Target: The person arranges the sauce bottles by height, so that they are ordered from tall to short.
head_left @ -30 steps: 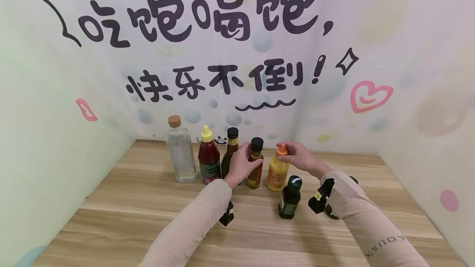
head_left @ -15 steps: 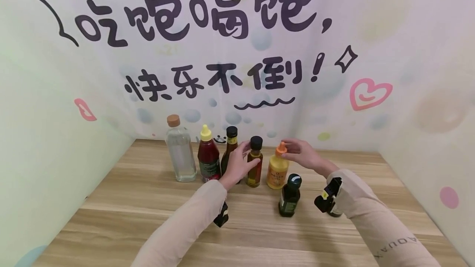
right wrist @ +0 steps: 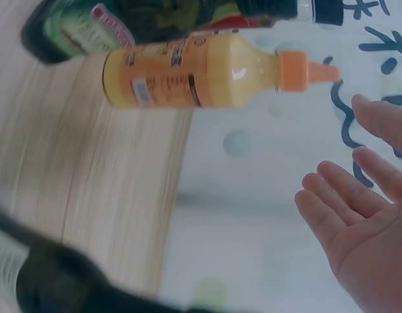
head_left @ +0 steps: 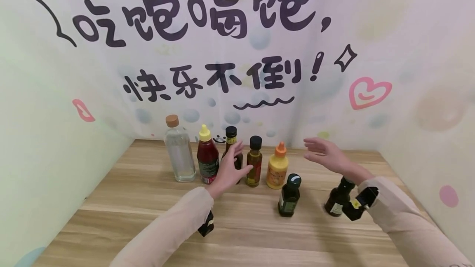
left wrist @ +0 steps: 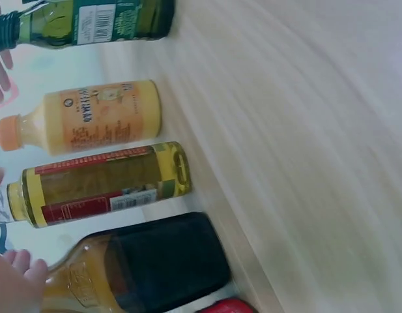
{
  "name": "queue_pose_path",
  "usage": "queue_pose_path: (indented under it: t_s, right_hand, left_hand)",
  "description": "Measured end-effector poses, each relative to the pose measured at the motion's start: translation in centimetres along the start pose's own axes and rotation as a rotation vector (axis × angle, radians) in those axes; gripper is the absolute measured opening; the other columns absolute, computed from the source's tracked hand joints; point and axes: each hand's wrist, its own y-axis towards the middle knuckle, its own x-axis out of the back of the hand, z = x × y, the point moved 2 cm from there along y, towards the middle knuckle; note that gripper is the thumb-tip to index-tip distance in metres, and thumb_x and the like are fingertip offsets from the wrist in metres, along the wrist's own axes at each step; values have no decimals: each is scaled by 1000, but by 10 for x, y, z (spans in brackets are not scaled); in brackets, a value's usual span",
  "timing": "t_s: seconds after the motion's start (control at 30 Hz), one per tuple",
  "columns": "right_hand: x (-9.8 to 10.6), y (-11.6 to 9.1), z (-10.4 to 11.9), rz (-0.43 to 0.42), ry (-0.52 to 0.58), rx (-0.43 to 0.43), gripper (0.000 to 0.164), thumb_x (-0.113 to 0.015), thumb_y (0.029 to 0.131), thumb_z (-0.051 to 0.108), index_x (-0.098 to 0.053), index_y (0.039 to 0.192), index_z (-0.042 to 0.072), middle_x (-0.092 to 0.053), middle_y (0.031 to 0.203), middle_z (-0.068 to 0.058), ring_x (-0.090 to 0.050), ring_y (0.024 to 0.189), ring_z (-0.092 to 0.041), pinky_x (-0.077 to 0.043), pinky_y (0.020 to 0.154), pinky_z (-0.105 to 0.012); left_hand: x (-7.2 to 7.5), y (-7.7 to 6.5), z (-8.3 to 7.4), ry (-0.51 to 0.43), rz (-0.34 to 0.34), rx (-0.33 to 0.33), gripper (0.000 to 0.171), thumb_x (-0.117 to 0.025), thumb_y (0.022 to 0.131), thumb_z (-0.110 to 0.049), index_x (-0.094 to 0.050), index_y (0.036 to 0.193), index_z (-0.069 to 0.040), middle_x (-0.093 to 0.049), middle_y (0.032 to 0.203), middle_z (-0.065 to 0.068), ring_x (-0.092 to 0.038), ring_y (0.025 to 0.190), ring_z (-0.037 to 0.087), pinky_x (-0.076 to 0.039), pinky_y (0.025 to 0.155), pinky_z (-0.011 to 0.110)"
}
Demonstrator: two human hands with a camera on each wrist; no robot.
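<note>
My left hand hovers with fingers spread in front of a dark brown bottle, which it partly hides. Just right of its thumb stands a black-capped oil bottle; nothing is in the hand's grasp. Beside that is a yellow squeeze bottle with an orange tip. My right hand is raised to the right of the yellow bottle, apart from it, its fingers extended and holding nothing, as the right wrist view shows the bare palm. Below this hand is a dark bottle with a white label.
At the row's left end stand a clear bottle with a brown cap and a red sauce bottle with a yellow tip. A small dark green bottle stands nearer on the wooden table. Behind is a printed wall cloth.
My right hand has left the orange tip of the yellow bottle and moved right. My left hand has drawn back leftward from the oil bottle. The bottles stay standing.
</note>
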Motion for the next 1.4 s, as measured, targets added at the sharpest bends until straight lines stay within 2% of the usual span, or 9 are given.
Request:
queue_pose_path:
  t_s: [0.17, 0.27, 0.43, 0.67, 0.8, 0.97, 1.17, 1.27, 1.4]
  right_hand:
    - [15, -22, -5, -29, -50, 26, 52, -54, 89, 18, -34, 130, -6, -39, 129, -28, -37, 117, -43, -36, 89, -53]
    - [22, -33, -8, -43, -73, 24, 52, -53, 90, 20, -34, 130, -6, -39, 128, -28, -37, 116, -43, -35, 89, -54]
    - [29, -47, -16, -70, -125, 49, 49, -53, 90, 20, -37, 128, -6, -43, 125, -27, -41, 113, -41, -35, 89, -51]
    - [30, -62, -28, -93, -173, 90, 45, -55, 88, 15, -42, 125, -6, -49, 120, -25, -49, 108, -33, -44, 85, -32]
    - [28, -71, -36, -104, -163, 73, 46, -60, 85, 16, -45, 124, -5, -50, 120, -23, -51, 107, -14, -45, 81, -20]
    - [21, -80, -48, -122, -137, 56, 45, -65, 81, 14, -50, 118, -7, -53, 114, -25, -47, 95, 10, -43, 73, -12]
    - [12, -86, -58, -136, -62, 102, 39, -65, 79, 6, -51, 112, -11, -54, 107, -28, -53, 88, 7, -48, 67, -17]
    - [10, -88, -60, -155, -46, 94, 38, -64, 80, 7, -52, 113, -8, -58, 105, -17, -54, 87, 5, -48, 66, -18]
    - [8, -89, -65, -197, -28, 111, 35, -65, 79, 5, -54, 111, -4, -61, 99, 8, -58, 83, 0, -48, 64, -18]
  left_hand:
    - [1, -8, -7, -16, -65, -57, 57, -66, 78, -4, -39, 127, -3, -48, 120, 15, -48, 109, 29, -41, 88, 43]
    - [-2, -10, -20, -34, -63, -102, 52, -66, 78, -1, -42, 123, 1, -51, 115, 18, -50, 104, 32, -43, 84, 46]
    - [-15, -9, -43, -69, -3, -161, 47, -64, 78, 1, -44, 120, 4, -52, 112, 20, -52, 100, 34, -45, 79, 45]
    - [-40, -5, -63, -183, 107, -121, 43, -64, 78, 0, -47, 117, 4, -53, 113, 19, -51, 103, 32, -46, 81, 41]
    - [-63, 0, -53, -240, 180, -83, 42, -67, 78, -8, -51, 117, -3, -53, 116, 11, -49, 108, 24, -43, 87, 40]
    - [-78, -5, -56, -175, 286, 41, 46, -69, 78, -20, -52, 119, -10, -52, 119, 1, -47, 111, 14, -37, 94, 36]
    - [-86, -4, -49, -212, 340, 110, 44, -70, 77, -15, -53, 117, -11, -55, 115, 2, -49, 108, 12, -35, 95, 37]
    - [-89, -1, -42, -225, 378, 122, 41, -70, 76, -16, -56, 114, -13, -57, 111, -3, -50, 102, 5, -37, 94, 33]
    - [-93, 3, -32, -227, 436, 115, 37, -71, 76, -16, -58, 111, -12, -59, 102, -7, -53, 93, 3, -41, 87, 28]
